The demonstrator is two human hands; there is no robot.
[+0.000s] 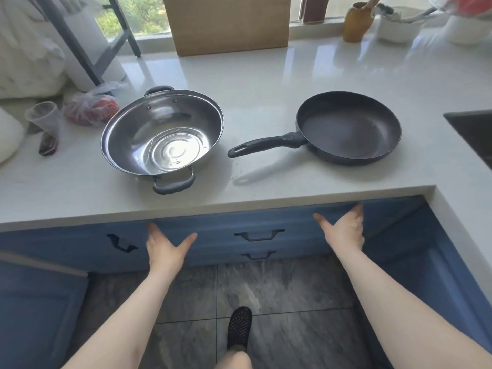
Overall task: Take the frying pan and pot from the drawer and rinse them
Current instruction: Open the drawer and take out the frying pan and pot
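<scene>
The frying pan (348,127) sits upright on the white worktop (266,83), right of centre, its black handle (266,145) pointing left toward the pot. The steel pot (162,133) stands just left of that handle tip, not touching it, tilted slightly, with one dark loop handle at its near side and one at its far side. Both vessels are empty; the pot's base glints.

The drawer front (226,235), blue with a dark pull (259,234), lies closed below the worktop edge. The left hand (166,249) is spread flat, fingers extended and thumb out, against or just before the drawer front, grasping nothing. The right hand (344,230) is likewise spread and empty, fingertips up near the underside of the worktop edge; contact cannot be judged.

A dark sink (474,131) corner shows at far right. Left of the pot lie a plastic bag of red items (90,109) and a clear cup (44,117). A wooden board (229,22) leans at the window behind.
</scene>
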